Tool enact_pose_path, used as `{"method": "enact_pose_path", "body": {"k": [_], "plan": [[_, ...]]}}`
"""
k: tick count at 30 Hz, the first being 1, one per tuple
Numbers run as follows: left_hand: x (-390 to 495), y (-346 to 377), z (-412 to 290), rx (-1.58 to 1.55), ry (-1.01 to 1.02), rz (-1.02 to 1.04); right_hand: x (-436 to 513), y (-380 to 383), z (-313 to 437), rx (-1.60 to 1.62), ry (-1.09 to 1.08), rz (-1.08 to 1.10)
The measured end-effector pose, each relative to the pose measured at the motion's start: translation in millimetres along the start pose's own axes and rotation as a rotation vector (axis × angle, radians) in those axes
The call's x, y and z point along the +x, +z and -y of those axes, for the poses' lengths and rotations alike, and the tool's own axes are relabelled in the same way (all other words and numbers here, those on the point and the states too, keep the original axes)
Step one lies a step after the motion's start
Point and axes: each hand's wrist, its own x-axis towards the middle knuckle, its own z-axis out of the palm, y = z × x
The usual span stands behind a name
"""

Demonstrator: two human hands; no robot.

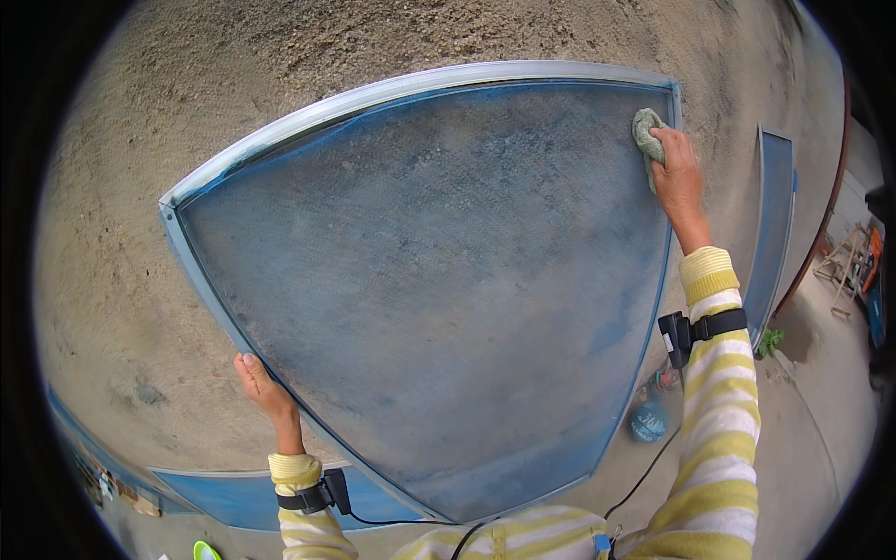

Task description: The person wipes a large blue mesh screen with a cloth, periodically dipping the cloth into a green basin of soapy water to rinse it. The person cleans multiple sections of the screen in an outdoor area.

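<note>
Before me stands a large framed window screen (434,280) with blue mesh and a pale metal frame, against a rough wall. On its left frame bar my left hand (262,388) is closed, the thumb over the edge. Near the upper right corner my right hand (677,171) holds a crumpled grey-green cloth (648,136) against the mesh. The mesh looks dusty and darker in its upper part, and the wall shows through it.
Another blue screen (217,497) leans low at the left, and a narrow one (771,210) leans at the right. A blue ball (649,422) bearing writing lies by the screen's lower right. Black cables (647,469) run from my wrist straps. A green plant (770,341) grows at the wall's foot.
</note>
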Motion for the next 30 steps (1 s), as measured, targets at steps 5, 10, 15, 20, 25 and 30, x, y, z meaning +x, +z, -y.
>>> {"method": "enact_pose_path", "body": {"k": [5, 10, 15, 20, 25, 30], "plan": [[1, -3, 5, 0.100, 0.032, -0.003, -76, -4, 8, 0.051, 0.055, 0.083], [1, -2, 7, 0.122, 0.042, -0.029, -189, -13, 13, 0.093, 0.219, 0.264], [3, -3, 7, 0.136, 0.045, -0.026, -270, -26, 26, 0.142, 0.346, 0.403], [2, -4, 8, 0.209, 0.099, -0.029, -215, -14, 15, 0.227, 0.398, 0.216], [3, -5, 8, 0.213, 0.076, -0.021, -74, 4, 13, 0.279, 0.346, -0.043], [3, -3, 6, 0.171, 0.070, -0.020, -61, 15, 41, 0.261, 0.206, -0.033]]}}
